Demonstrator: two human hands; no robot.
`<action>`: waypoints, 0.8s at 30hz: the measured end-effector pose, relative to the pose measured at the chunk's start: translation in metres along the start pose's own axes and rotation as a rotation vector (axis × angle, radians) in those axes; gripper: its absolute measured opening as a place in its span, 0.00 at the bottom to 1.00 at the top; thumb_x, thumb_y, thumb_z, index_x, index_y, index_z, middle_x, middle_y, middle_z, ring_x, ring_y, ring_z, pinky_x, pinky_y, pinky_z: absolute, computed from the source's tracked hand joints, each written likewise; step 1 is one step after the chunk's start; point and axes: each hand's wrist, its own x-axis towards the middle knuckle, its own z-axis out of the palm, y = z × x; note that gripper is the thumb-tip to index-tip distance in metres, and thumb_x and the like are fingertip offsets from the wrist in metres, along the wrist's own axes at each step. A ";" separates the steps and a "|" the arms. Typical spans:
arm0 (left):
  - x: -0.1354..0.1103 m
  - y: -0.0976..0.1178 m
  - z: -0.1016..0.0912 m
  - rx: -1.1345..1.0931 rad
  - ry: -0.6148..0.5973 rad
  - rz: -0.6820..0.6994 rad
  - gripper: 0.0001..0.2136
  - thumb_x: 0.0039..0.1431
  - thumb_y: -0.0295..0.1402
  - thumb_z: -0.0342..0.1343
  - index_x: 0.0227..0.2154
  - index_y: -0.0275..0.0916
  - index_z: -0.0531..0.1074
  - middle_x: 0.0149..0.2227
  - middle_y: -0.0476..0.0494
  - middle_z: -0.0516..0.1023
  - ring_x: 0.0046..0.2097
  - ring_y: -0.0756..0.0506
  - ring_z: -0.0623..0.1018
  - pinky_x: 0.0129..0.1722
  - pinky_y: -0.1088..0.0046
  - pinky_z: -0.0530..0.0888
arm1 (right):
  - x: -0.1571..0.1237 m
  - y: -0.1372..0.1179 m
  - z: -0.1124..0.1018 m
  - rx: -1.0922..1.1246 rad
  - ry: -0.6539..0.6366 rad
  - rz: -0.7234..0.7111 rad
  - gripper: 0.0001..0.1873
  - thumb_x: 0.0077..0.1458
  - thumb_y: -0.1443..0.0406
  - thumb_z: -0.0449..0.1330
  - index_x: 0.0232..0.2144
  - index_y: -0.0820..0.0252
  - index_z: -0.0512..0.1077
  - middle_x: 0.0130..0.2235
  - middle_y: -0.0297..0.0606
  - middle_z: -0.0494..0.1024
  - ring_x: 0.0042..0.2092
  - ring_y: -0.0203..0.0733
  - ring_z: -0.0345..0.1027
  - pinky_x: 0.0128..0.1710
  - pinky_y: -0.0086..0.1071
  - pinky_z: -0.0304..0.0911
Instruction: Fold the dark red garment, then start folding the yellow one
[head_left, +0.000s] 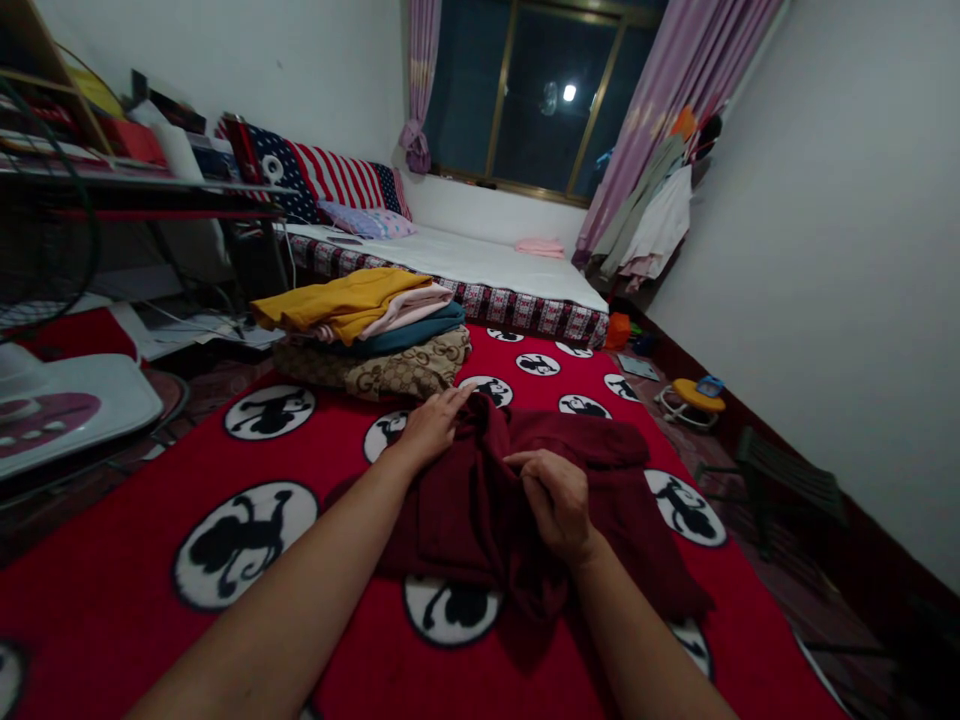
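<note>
A dark red garment (615, 500) lies crumpled on a red blanket (135, 500) printed with black-and-white circles. My left hand (435, 425) rests flat on the garment's far left edge, fingers stretched forward. My right hand (559, 500) sits on the middle of the garment with its fingers curled, pinching a fold of the cloth. Both forearms reach in from the bottom of the view.
A stack of folded clothes (375, 330), yellow on top, stands beyond the garment. Behind it is a low bed (465, 265) with pillows under a dark window. Shelves and a white fan base (67, 400) are at left. A dark stool (780, 480) and a small yellow stool (697, 397) are at right.
</note>
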 end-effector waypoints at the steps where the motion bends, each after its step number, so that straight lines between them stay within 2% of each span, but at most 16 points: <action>1: 0.000 0.002 0.000 0.023 -0.011 -0.032 0.28 0.56 0.22 0.50 0.60 0.45 0.64 0.55 0.43 0.72 0.55 0.43 0.71 0.52 0.68 0.71 | 0.000 0.000 0.000 0.007 0.011 0.009 0.07 0.58 0.74 0.51 0.34 0.58 0.66 0.38 0.42 0.77 0.39 0.41 0.72 0.40 0.36 0.65; 3: 0.000 0.003 -0.001 0.047 -0.027 -0.087 0.16 0.58 0.26 0.51 0.46 0.44 0.76 0.45 0.43 0.76 0.49 0.43 0.74 0.46 0.70 0.72 | -0.002 0.000 -0.002 0.022 0.038 0.035 0.07 0.58 0.73 0.51 0.34 0.59 0.67 0.38 0.42 0.77 0.39 0.42 0.72 0.39 0.36 0.65; 5: 0.001 0.002 -0.003 0.032 0.029 -0.142 0.11 0.59 0.28 0.51 0.35 0.43 0.79 0.38 0.43 0.77 0.44 0.44 0.76 0.43 0.71 0.72 | -0.003 0.000 -0.003 0.036 0.077 0.073 0.08 0.59 0.71 0.51 0.35 0.59 0.69 0.38 0.42 0.77 0.38 0.42 0.72 0.38 0.36 0.65; 10: 0.002 -0.018 -0.014 -0.105 0.471 -0.352 0.08 0.56 0.25 0.51 0.30 0.38 0.75 0.34 0.42 0.77 0.40 0.44 0.76 0.45 0.68 0.72 | -0.007 0.004 -0.002 0.076 0.266 0.240 0.09 0.61 0.68 0.50 0.36 0.57 0.70 0.38 0.39 0.77 0.39 0.42 0.72 0.40 0.36 0.65; 12: 0.001 -0.023 -0.018 -0.132 0.574 -0.392 0.07 0.56 0.26 0.51 0.30 0.37 0.75 0.34 0.41 0.77 0.40 0.43 0.76 0.45 0.66 0.72 | -0.008 0.006 -0.001 0.090 0.309 0.289 0.09 0.62 0.66 0.50 0.35 0.56 0.70 0.38 0.39 0.77 0.39 0.43 0.72 0.40 0.37 0.65; 14: 0.000 -0.022 -0.020 -0.144 0.544 -0.340 0.07 0.58 0.29 0.51 0.32 0.38 0.75 0.35 0.42 0.77 0.41 0.44 0.76 0.45 0.67 0.72 | -0.009 0.007 0.000 0.088 0.308 0.307 0.09 0.62 0.65 0.50 0.34 0.56 0.70 0.38 0.39 0.77 0.39 0.43 0.72 0.40 0.37 0.65; 18: -0.004 -0.005 -0.017 -0.024 0.180 -0.153 0.08 0.57 0.35 0.57 0.37 0.43 0.78 0.39 0.44 0.78 0.43 0.43 0.76 0.42 0.70 0.72 | -0.008 0.008 0.001 0.074 0.286 0.302 0.09 0.61 0.65 0.50 0.34 0.56 0.70 0.37 0.39 0.77 0.38 0.43 0.72 0.40 0.36 0.66; 20: -0.004 0.002 -0.015 0.075 0.041 -0.131 0.08 0.55 0.35 0.58 0.38 0.45 0.79 0.38 0.44 0.78 0.44 0.42 0.76 0.41 0.69 0.72 | -0.009 0.008 0.001 0.076 0.285 0.298 0.09 0.61 0.65 0.50 0.34 0.56 0.70 0.37 0.39 0.77 0.38 0.43 0.72 0.40 0.36 0.66; 22: -0.003 0.003 -0.013 0.094 0.030 -0.167 0.07 0.56 0.32 0.57 0.35 0.44 0.79 0.36 0.44 0.78 0.43 0.41 0.76 0.40 0.69 0.72 | -0.009 0.008 0.001 0.081 0.286 0.297 0.09 0.61 0.66 0.50 0.35 0.56 0.71 0.37 0.38 0.77 0.38 0.43 0.72 0.40 0.36 0.65; 24: -0.003 0.000 -0.012 0.025 0.160 -0.230 0.07 0.57 0.30 0.55 0.33 0.42 0.79 0.36 0.44 0.78 0.42 0.43 0.77 0.42 0.69 0.72 | -0.009 0.008 0.000 0.098 0.296 0.295 0.09 0.61 0.66 0.50 0.34 0.56 0.71 0.38 0.39 0.78 0.39 0.43 0.72 0.41 0.36 0.65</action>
